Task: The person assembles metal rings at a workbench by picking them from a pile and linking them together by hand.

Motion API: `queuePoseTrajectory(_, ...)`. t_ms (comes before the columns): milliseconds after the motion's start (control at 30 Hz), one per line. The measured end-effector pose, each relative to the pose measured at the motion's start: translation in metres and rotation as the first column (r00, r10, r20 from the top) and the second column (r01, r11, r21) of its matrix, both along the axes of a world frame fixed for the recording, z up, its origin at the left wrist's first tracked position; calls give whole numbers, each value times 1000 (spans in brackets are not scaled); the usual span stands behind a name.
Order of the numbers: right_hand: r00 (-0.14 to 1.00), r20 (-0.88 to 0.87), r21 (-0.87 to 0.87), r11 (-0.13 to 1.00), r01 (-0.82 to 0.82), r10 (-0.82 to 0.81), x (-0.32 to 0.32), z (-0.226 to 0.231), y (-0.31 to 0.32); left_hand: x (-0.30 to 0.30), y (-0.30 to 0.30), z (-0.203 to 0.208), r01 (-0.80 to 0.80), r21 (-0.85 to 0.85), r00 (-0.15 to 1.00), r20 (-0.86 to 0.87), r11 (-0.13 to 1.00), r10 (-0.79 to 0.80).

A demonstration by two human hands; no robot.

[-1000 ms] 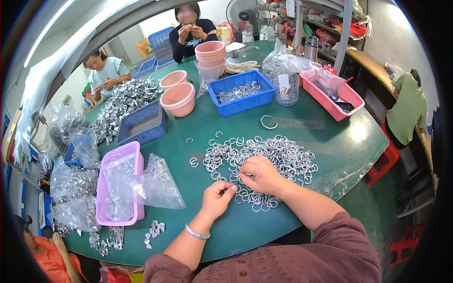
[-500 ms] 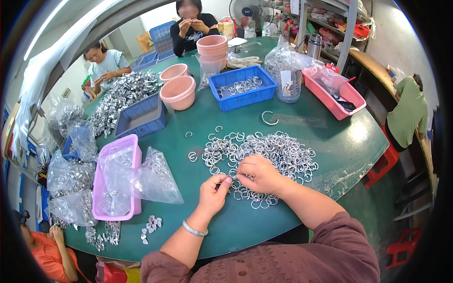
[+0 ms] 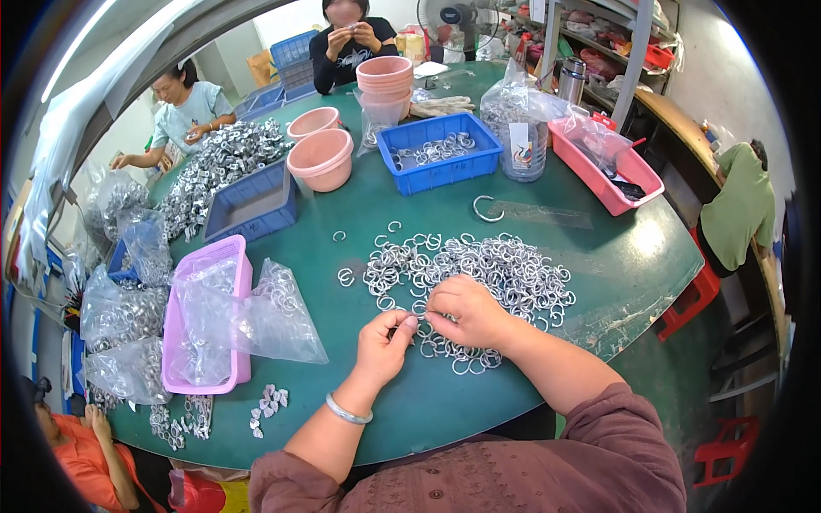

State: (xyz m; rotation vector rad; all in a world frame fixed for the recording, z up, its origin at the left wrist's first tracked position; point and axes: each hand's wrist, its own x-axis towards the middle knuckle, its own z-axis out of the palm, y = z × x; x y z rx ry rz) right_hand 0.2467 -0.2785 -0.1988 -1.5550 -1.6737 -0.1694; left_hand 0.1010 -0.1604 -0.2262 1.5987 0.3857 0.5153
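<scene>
My left hand [image 3: 382,344] and my right hand [image 3: 466,315] meet at the near left edge of a heap of silvery metal rings [image 3: 505,278]. Thumb and fingers of each hand are pinched together, tip to tip. Between them is a small silvery piece that looks like a metal ring, mostly covered by the fingers. Several rings in the heap have a gap in them. A bracelet [image 3: 346,410] circles my left wrist. Beyond the heap lies a larger open ring [image 3: 488,209], and a few single rings lie to its left.
On the green table [image 3: 342,256], a lilac basket [image 3: 242,295] with bagged parts stands left. Farther back are a blue tray of rings [image 3: 440,179], pink tubs [image 3: 321,162], a grey-blue tray [image 3: 252,222], a metal-parts heap [image 3: 227,154] and a pink basket [image 3: 611,201]. Other people sit around.
My hands stay pinched together at nearly the same spot. At the far left, a person has raised their head and stretched an arm toward the plastic bags.
</scene>
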Motion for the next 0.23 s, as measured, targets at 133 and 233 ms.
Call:
queuePoseTrajectory(133, 1000, -12, -11, 1000, -4, 4, -3, -1, -3, -3, -4, 0, -1, -2, 1000, -17, 1000, 1)
queuePoseTrajectory(233, 1000, -18, -14, 1000, -11, 10, -1, 0, -1, -1, -1, 0, 3, 0, 1000, -14, 1000, -3)
